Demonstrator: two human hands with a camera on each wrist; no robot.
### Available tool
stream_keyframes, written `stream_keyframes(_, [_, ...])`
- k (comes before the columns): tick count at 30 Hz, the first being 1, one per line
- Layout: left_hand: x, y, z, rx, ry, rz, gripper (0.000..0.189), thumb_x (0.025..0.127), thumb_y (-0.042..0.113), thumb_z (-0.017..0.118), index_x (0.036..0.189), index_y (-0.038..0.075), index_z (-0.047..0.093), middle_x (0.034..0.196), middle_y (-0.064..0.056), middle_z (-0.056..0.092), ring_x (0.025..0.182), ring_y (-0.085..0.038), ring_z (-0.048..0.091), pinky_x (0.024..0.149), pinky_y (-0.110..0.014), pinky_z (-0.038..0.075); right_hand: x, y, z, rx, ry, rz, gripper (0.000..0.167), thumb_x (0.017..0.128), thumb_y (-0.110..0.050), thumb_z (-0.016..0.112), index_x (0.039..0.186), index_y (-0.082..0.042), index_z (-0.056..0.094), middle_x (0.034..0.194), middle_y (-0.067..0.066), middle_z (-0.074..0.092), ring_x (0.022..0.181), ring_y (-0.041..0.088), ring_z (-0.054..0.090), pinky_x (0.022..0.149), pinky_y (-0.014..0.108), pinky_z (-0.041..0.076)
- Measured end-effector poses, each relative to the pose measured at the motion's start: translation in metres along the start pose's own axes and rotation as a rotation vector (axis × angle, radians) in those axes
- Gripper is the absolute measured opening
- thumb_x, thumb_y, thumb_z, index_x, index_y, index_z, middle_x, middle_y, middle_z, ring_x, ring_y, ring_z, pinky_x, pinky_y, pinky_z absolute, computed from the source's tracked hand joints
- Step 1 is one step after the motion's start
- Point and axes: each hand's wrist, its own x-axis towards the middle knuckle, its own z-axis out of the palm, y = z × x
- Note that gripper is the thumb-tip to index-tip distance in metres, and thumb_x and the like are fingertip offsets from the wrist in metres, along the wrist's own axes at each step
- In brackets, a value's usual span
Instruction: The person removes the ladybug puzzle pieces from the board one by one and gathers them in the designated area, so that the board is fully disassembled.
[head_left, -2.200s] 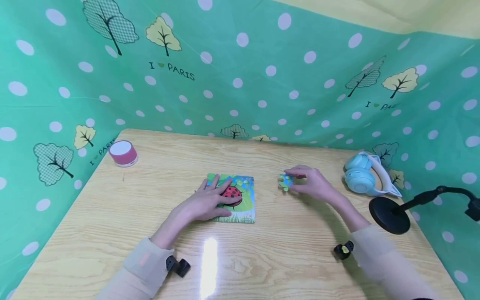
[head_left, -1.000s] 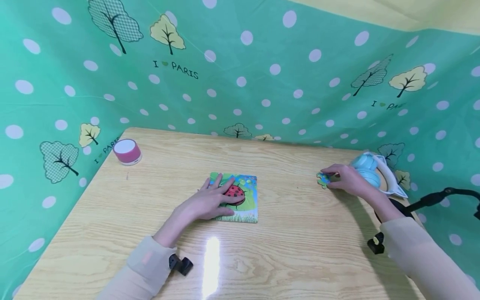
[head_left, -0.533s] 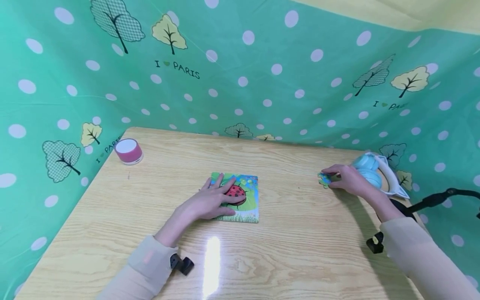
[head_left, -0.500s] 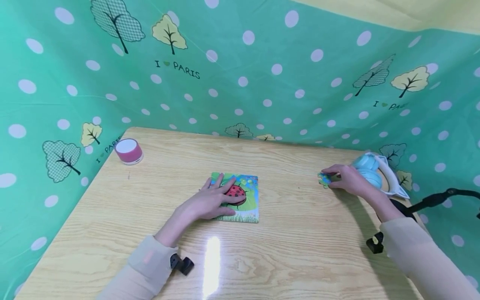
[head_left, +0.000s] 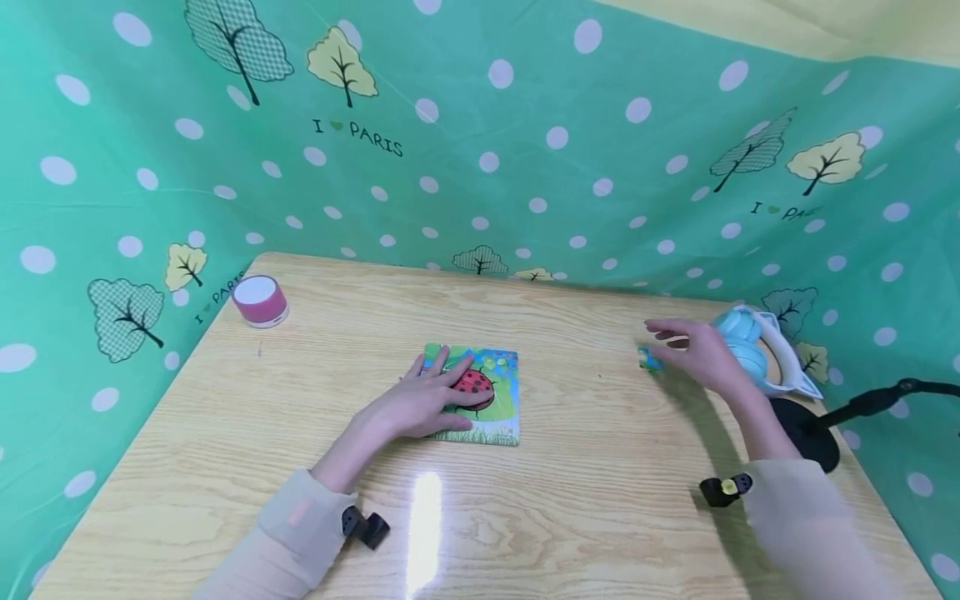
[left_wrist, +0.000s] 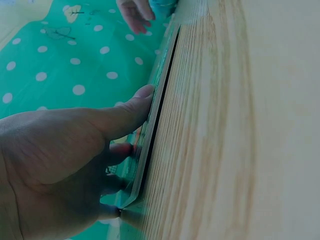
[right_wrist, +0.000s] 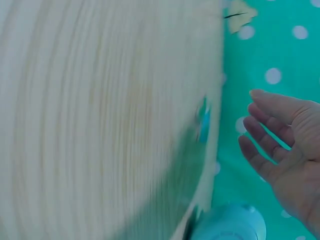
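Two bare hands are over a wooden table (head_left: 540, 508), seen from the wearer's place at six o'clock. Nearest are pale sleeves (head_left: 303, 521), with a small black device (head_left: 365, 527) at the left cuff and another at the right. Left hand (head_left: 416, 407) lies palm down, fingers spread, across the left part of a square puzzle board (head_left: 498, 415) printed with a red ladybug; it presses lightly from above, with no grasp. Right hand (head_left: 696, 354), in the air, has thumb and fingers parted in a loose curve and holds nothing.

At about nine o'clock from the right hand, just below its thumb, a small blue-green puzzle piece (head_left: 647, 361) lies on the table, partly hidden. It is well apart from the board, at nearly three o'clock from it.

Around the right hand, a black stand (head_left: 813, 437) is at four o'clock and blue headphones (head_left: 744, 350) are at three, just beyond. At ten o'clock from the left hand is a pink speaker (head_left: 260, 304). Farthest, at twelve, hangs a green dotted curtain (head_left: 510, 183).
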Motion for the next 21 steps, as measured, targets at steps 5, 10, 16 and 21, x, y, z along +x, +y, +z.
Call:
stream_keyframes(5, [0.0, -0.001, -0.001, 0.001, 0.001, 0.001, 0.051, 0.1, 0.047, 0.062, 0.15, 0.039, 0.052, 0.174, -0.013, 0.011, 0.159, -0.05, -0.002, 0.128, -0.07, 0.003, -0.005, -0.02, 0.009, 0.107, 0.12, 0.011, 0.045, 0.101, -0.019, 0.067, 0.144, -0.007, 0.06, 0.136, 0.022, 0.067, 0.119, 0.034, 0.066, 0.088, 0.005, 0.052])
stream_keyframes(10, [0.001, -0.001, -0.001, 0.013, 0.008, 0.0, 0.052, 0.1, 0.047, 0.062, 0.15, 0.039, 0.052, 0.174, -0.013, 0.012, 0.159, -0.05, 0.0, 0.127, -0.07, 0.004, -0.004, -0.041, 0.02, 0.221, 0.174, 0.031, 0.045, 0.102, -0.026, 0.065, 0.144, -0.011, 0.061, 0.138, 0.019, 0.066, 0.115, 0.01, 0.065, 0.09, 0.002, 0.048])
stream_keyframes(16, [0.002, -0.001, -0.001, 0.028, 0.024, -0.028, 0.063, 0.097, 0.05, 0.066, 0.154, 0.029, 0.049, 0.174, -0.009, 0.016, 0.159, -0.047, 0.004, 0.128, -0.069, 0.007, 0.006, -0.065, 0.038, 0.345, 0.214, 0.016, 0.042, 0.102, -0.022, 0.066, 0.141, -0.008, 0.063, 0.137, 0.019, 0.067, 0.112, -0.002, 0.062, 0.092, 0.004, 0.049])
stream_keyframes(21, [0.004, 0.0, 0.0, 0.031, 0.025, -0.058, 0.083, 0.094, 0.054, 0.067, 0.162, 0.02, 0.034, 0.174, -0.005, 0.016, 0.161, -0.042, 0.005, 0.129, -0.066, 0.007, 0.017, -0.088, 0.055, 0.407, 0.207, 0.0, 0.039, 0.1, -0.017, 0.068, 0.138, -0.007, 0.066, 0.134, 0.017, 0.069, 0.114, 0.006, 0.065, 0.093, 0.006, 0.051])
